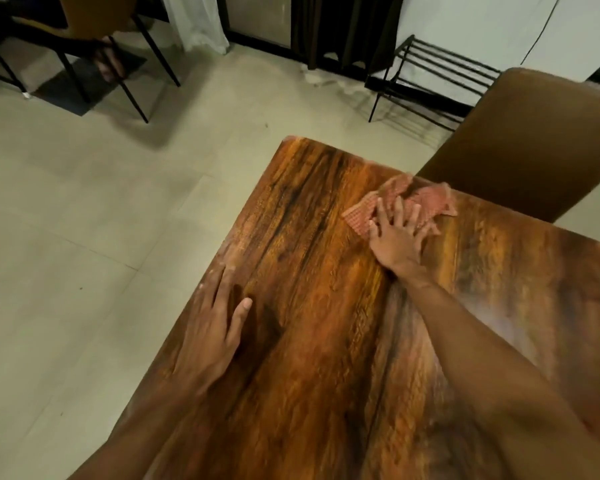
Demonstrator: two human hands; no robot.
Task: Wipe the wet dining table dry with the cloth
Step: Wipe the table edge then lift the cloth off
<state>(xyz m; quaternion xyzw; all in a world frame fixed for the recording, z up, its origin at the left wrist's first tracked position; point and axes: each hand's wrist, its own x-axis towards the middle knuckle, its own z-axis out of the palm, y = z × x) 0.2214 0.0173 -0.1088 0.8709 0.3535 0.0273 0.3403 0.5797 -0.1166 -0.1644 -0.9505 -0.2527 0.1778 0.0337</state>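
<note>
Right hand (394, 237) flat, fingers spread, pressing crumpled pink waffle-weave cloth (409, 202) onto glossy brown wood-grain dining table (326, 341) — left hand (210, 327) flat at table edge, holding nothing.

Our right hand (397, 237) lies at centre right of the frame, fingers spread flat on the pink cloth (399, 206), pressing it to the table (326, 341) near its far edge. Our left hand (215, 327) rests flat on the table's left edge, at lower left. A brown chair (530, 140) stands at upper right, a black rack (437, 74) behind it.
</note>
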